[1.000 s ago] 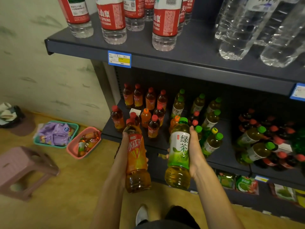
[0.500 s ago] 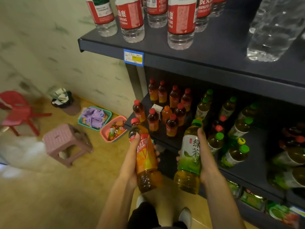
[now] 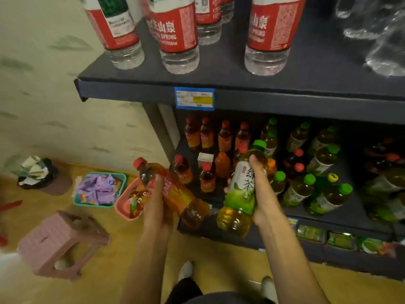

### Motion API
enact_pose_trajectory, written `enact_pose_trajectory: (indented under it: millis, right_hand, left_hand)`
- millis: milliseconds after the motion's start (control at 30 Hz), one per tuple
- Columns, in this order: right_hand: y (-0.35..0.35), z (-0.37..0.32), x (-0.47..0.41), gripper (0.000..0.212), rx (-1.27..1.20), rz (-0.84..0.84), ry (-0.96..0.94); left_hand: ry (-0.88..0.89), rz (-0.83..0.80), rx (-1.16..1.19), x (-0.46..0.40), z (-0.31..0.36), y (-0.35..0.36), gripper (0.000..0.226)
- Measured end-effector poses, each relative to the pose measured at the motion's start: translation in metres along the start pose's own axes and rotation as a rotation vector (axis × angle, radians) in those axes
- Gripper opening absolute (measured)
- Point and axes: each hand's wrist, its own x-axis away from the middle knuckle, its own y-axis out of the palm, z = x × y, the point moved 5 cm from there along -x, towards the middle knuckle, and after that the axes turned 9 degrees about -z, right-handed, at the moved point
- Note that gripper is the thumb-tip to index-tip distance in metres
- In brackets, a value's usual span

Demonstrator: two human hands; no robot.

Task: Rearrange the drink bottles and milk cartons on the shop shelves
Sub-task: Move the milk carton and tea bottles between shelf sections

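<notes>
amber tea fills the red-capped bottle [image 3: 168,191] that our left hand [image 3: 156,207] grips round its label, fingers curled; its long axis tilts, cap up-left, base toward the middle shelf [image 3: 341,218]. our right hand [image 3: 262,194] holds the green tea bottle [image 3: 241,189] nearly upright, fingers wrapped at its shoulder, green cap on top. both bottles hang just in front of the shelf edge, the green one nearer the matching green-capped row [image 3: 311,185], so we judge the right hand is better placed to set its bottle down.

Both arms outstretched, left hand [image 3: 156,207] and right hand [image 3: 262,194] in closed grip.
</notes>
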Motion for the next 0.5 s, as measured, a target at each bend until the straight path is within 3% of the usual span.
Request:
enact_pose_trajectory:
  millis: [167, 267, 300, 500]
  right_hand:
    - [0.051, 0.021, -0.021, 0.055, -0.137, 0.136, -0.218]
    - [0.06, 0.032, -0.021, 0.042, -0.189, 0.24, -0.321]
    - [0.06, 0.036, -0.02, 0.043, -0.194, 0.282, -0.343]
    - [0.078, 0.035, -0.012, 0.046, -0.164, 0.438, -0.417]
  left_hand:
    - [0.055, -0.006, -0.255, -0.072, 0.078, -0.057, 0.081]
    - [0.135, -0.01, -0.396, -0.104, 0.117, -0.07, 0.044]
    - [0.178, -0.017, -0.447, -0.113, 0.127, -0.069, 0.042]
    - [0.289, -0.132, -0.806, -0.183, 0.147, -0.036, 0.058]
